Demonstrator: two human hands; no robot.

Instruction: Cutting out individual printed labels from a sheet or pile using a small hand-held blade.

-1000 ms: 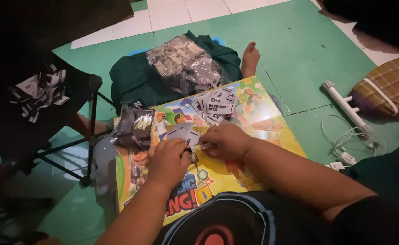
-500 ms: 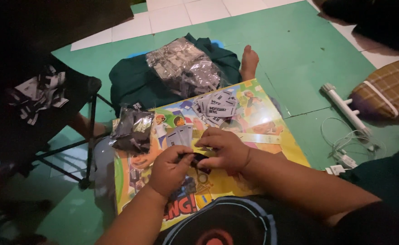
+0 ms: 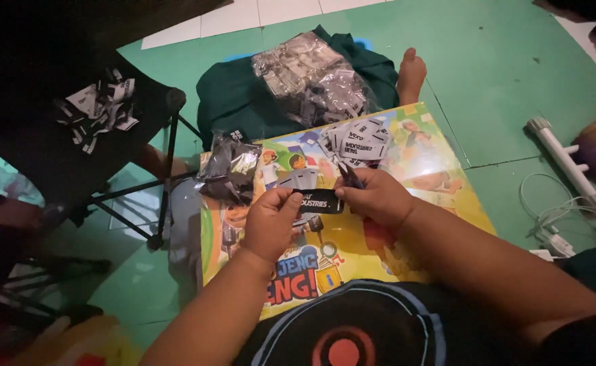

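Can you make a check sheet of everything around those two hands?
Surface: colourful cartoon board on green floor mat.
Job's things: small black tag, held between both hands.
Clutter: pile of tags on board; clear bags of tags.
Grippers: left hand and right hand each pinch an end of the tag.
Cables: white cable on mat.
Surroundings: black stool, bare foot.

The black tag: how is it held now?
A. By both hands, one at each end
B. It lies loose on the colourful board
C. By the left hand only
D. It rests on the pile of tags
A: the black tag is pinched between the left hand and the right hand, one at each end, above the colourful board.
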